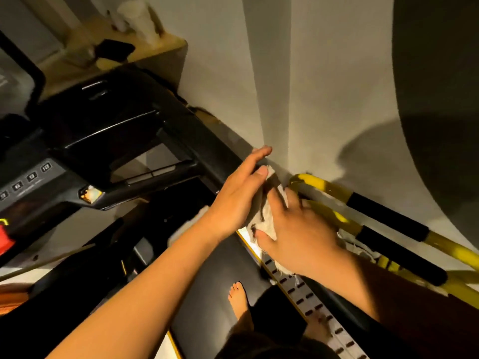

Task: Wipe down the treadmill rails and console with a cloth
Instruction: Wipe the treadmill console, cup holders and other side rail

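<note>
A black treadmill rail (207, 143) runs from the console (85, 141) down toward the middle of the view. My left hand (238, 195) lies over the rail's near end, fingers stretched out and pressing a white frayed cloth (267, 221) against it. My right hand (298, 231) grips the same cloth from the right side, with loose threads hanging below it. The console is black, with a row of small buttons (31, 177) at the left and a red safety key (5, 239) at the left edge.
A yellow-and-black tube frame (388, 218) stands right of the rail against the pale wall (298, 86). The black belt (212, 294) and grey slotted side strip (308, 304) lie below, with bare feet (241, 301) on them. A wooden shelf (145, 45) with objects is up left.
</note>
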